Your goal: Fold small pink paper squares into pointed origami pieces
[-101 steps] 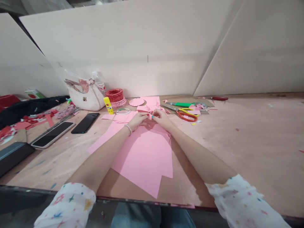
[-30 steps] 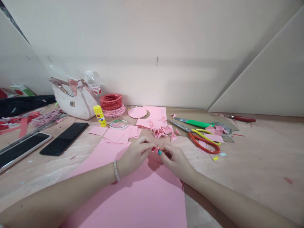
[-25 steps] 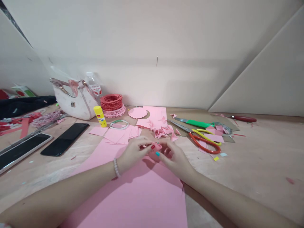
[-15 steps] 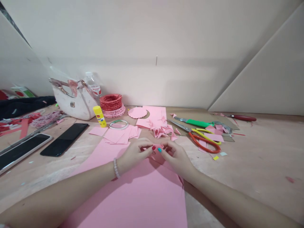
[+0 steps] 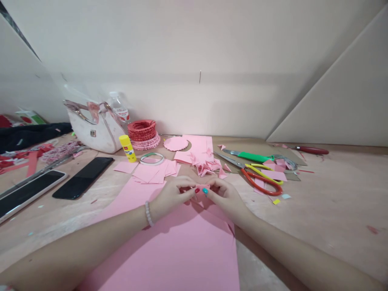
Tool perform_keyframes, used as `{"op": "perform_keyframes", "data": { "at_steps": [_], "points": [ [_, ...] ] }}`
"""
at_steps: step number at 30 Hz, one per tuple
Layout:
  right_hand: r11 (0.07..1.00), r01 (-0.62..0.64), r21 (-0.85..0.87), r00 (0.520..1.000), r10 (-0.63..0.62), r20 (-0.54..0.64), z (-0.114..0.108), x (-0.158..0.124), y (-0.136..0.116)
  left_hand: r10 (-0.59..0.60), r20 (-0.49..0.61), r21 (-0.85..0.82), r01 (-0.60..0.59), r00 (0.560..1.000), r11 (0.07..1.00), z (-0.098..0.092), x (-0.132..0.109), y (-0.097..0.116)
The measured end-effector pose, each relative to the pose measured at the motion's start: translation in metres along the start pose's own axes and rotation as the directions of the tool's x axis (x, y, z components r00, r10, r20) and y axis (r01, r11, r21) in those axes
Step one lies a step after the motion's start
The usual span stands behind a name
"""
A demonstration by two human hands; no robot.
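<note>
Between the fingertips of both hands is a small folded piece of pink paper (image 5: 202,187). My left hand (image 5: 177,192) pinches its left side, thumb toward me; a beaded bracelet circles that wrist. On the right side, my right hand (image 5: 226,197) pinches the same piece with thumb and fingers. Part of the paper is hidden by the fingers. Below both hands lies a large pink sheet (image 5: 176,250). Just beyond them sit several folded pink paper pieces (image 5: 206,166), and to their left are loose pink paper squares (image 5: 150,171).
Scissors (image 5: 260,180) and a green-handled knife (image 5: 254,157) lie right. A glue stick (image 5: 127,148), tape roll (image 5: 151,159) and stacked scalloped paper rings (image 5: 142,131) stand left, near a white handbag (image 5: 93,131), a bottle (image 5: 119,107) and a black phone (image 5: 83,178).
The fingertips have shifted slightly on the folded paper, the two thumbs now a little farther apart. Both hands stay in nearly the same place.
</note>
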State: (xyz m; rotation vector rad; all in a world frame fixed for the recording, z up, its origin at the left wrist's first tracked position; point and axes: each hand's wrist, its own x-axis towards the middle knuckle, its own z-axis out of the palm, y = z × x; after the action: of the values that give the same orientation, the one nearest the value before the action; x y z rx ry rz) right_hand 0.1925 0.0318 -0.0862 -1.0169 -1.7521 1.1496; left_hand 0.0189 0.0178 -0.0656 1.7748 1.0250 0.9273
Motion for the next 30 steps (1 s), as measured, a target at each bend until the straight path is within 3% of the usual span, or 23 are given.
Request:
{"op": "perform_keyframes", "data": {
  "at_steps": [22,30],
  "points": [
    [0.999,0.003,-0.049,1.0,-0.005,-0.027,0.0012,0.0001,0.0018,-0.001,0.01,0.011,0.001,1.0,1.0,-0.0005,0.0009,-0.0028],
    [1.0,-0.019,0.023,1.0,0.019,-0.02,-0.0015,-0.0014,-0.0064,-0.01,-0.029,0.038,0.011,1.0,0.999,-0.0003,0.0008,-0.0019]
  ]
}}
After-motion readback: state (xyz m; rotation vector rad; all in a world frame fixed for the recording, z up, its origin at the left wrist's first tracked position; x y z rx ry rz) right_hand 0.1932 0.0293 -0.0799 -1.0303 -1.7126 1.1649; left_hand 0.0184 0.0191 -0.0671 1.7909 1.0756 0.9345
